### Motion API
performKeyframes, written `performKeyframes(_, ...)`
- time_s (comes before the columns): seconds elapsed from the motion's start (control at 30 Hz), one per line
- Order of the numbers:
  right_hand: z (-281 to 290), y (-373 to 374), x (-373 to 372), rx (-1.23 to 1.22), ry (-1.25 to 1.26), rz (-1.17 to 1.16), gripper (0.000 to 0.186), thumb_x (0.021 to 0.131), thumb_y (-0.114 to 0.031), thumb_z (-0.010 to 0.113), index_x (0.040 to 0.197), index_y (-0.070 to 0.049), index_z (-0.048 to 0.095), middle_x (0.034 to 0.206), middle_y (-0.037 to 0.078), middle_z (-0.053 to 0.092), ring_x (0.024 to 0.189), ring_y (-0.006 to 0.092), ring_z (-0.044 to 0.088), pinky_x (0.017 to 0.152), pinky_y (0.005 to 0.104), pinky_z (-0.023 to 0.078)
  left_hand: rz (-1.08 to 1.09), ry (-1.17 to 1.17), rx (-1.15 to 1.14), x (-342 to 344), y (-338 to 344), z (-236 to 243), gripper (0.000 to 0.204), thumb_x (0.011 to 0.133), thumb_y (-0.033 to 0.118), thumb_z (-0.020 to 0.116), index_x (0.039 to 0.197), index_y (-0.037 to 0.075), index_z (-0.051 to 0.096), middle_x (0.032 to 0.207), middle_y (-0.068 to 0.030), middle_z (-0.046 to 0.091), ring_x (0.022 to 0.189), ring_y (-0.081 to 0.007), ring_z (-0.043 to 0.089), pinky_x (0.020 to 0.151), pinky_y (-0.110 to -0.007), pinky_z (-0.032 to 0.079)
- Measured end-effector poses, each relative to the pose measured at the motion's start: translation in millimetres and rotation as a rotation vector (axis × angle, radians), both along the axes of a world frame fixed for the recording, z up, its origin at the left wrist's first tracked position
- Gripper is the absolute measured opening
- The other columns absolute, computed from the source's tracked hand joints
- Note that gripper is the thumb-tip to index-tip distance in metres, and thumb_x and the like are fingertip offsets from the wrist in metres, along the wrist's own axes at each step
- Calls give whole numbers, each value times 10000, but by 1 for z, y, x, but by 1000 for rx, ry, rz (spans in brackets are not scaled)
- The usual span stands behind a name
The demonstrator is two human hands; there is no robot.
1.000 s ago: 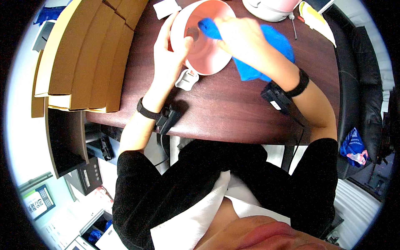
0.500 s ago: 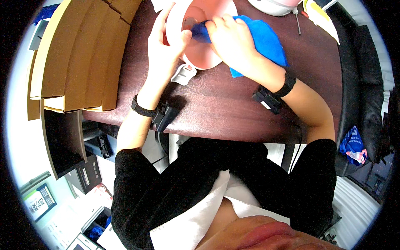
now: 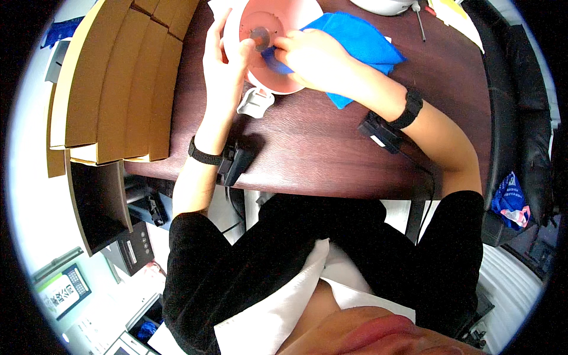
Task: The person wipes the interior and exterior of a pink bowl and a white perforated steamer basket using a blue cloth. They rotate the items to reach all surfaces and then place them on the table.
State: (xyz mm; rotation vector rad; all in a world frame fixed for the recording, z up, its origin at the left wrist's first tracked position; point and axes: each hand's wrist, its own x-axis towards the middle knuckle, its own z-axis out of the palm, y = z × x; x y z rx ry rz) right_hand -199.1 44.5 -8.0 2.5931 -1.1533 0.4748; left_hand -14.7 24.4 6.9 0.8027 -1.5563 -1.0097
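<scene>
My left hand (image 3: 226, 72) grips the left rim of a round pink container (image 3: 268, 77) with a white outer wall, tilted so that its inside faces me. A dark round spot shows at the container's bottom. My right hand (image 3: 316, 58) reaches over the opposite rim, its fingers pinching part of a blue cloth (image 3: 370, 38) against the inner wall. Most of the cloth hangs outside, spread behind and beside that hand. A pale grey-white plastic piece (image 3: 255, 103) sticks out at the container's near edge; whether it is attached cannot be told.
Brown cardboard boxes (image 3: 118, 89) stand in a row along the left of the dark wood table (image 3: 307, 154). At the far side are a white rounded appliance (image 3: 384, 5), a screwdriver-like rod (image 3: 420, 23) and yellow-white sheets (image 3: 458, 23). A black seat (image 3: 520, 106) borders the right.
The container and both hands have shifted slightly left. My right fingers, with the cloth, have moved down and left along the inner wall, and more of the container's bottom shows.
</scene>
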Motion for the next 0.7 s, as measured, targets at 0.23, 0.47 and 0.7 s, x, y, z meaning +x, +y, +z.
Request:
performKeyframes(0.23, 2, 12, -7, -114, 62, -109, 131, 770, -158, 614, 879, -104, 662, 910, 20, 607, 887, 186, 593, 717, 323, 495, -22, -71, -31, 2, 5, 4, 599, 863, 149, 606, 1406, 47, 376, 1123, -111, 580, 1000, -155, 546, 878, -294, 440)
performKeyframes(0.47, 0, 5, 0, -60, 114, -106, 177, 768, -138, 593, 936, -107, 641, 965, 19, 590, 908, 180, 581, 769, 315, 472, -50, -17, -58, 1, -1, -1, 639, 857, 143, 641, 1419, 75, 345, 1025, -105, 635, 902, -135, 592, 788, -271, 492)
performKeyframes(0.7, 11, 14, 11, 45, -173, 32, 192, 732, -199, 666, 872, -69, 690, 1011, 71, 638, 928, 226, 619, 764, 351, 534, 12, -81, -99, 0, 5, 2, 601, 858, 80, 592, 1410, 72, 354, 1075, -112, 614, 914, -133, 591, 790, -270, 493)
